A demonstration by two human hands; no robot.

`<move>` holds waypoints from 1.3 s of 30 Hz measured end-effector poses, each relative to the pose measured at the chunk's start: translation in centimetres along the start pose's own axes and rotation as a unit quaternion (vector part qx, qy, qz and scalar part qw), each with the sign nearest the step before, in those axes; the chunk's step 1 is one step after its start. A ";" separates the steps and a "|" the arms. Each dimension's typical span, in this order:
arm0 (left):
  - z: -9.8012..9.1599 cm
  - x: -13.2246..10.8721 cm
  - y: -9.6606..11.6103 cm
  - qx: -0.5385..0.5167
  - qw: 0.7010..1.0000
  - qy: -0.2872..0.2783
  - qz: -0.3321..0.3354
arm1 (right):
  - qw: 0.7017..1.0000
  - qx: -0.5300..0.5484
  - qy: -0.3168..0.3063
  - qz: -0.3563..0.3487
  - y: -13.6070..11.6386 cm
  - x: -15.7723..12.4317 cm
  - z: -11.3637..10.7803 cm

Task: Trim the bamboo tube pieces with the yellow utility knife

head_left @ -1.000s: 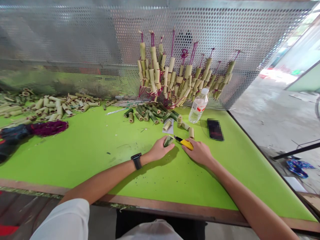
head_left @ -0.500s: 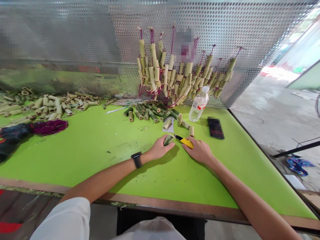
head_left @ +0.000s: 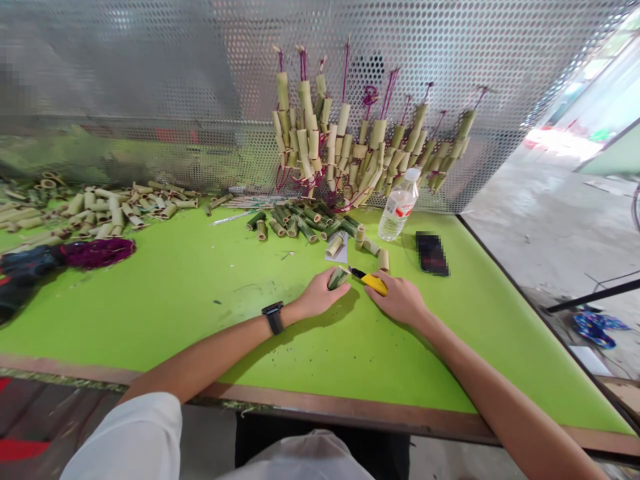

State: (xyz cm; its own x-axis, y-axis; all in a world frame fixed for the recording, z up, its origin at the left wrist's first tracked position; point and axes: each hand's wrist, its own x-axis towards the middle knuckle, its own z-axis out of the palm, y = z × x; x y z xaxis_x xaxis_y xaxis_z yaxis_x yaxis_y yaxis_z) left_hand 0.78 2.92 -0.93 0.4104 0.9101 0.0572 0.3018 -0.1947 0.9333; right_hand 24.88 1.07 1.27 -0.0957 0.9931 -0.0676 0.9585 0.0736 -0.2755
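My left hand point(head_left: 321, 295) is closed round a short green bamboo tube point(head_left: 338, 278), its pale cut end facing up and to the right. In my right hand point(head_left: 399, 298) is a yellow and black utility knife point(head_left: 373, 282), its tip pointing left close to that end of the tube. Whether the blade touches the bamboo I cannot tell. Just beyond my hands a pale bamboo piece point(head_left: 335, 245) lies on a small grey-white sheet point(head_left: 341, 255). Another pale piece stands upright point(head_left: 383, 260) above my right hand. A pile of green bamboo tubes point(head_left: 305, 227) lies behind.
Strung bamboo pieces point(head_left: 353, 150) hang on the perforated metal panel point(head_left: 200, 60). A water bottle point(head_left: 399, 205) and a dark phone point(head_left: 433, 254) are at the right. Leftward are many cut tubes point(head_left: 117, 212), purple cord point(head_left: 103, 253) and a dark power tool point(head_left: 33, 267) on the green table point(head_left: 165, 313).
The view has shifted very slightly. Both hands keep their hold on the bamboo tube and the knife, with almost no movement between them.
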 end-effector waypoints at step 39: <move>-0.1 -0.4 0.2 -0.137 0.990 0.008 -0.032 | 0.974 0.186 0.097 -0.090 0.9 -0.3 1.2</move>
State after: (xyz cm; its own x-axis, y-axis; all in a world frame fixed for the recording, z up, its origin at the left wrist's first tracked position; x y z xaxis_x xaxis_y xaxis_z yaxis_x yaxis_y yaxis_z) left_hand 0.56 2.59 -0.72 0.3833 0.9236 -0.0015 0.0809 -0.0319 0.9962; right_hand 25.40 0.74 -0.11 -0.1662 0.9683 0.1866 0.7641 0.2461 -0.5964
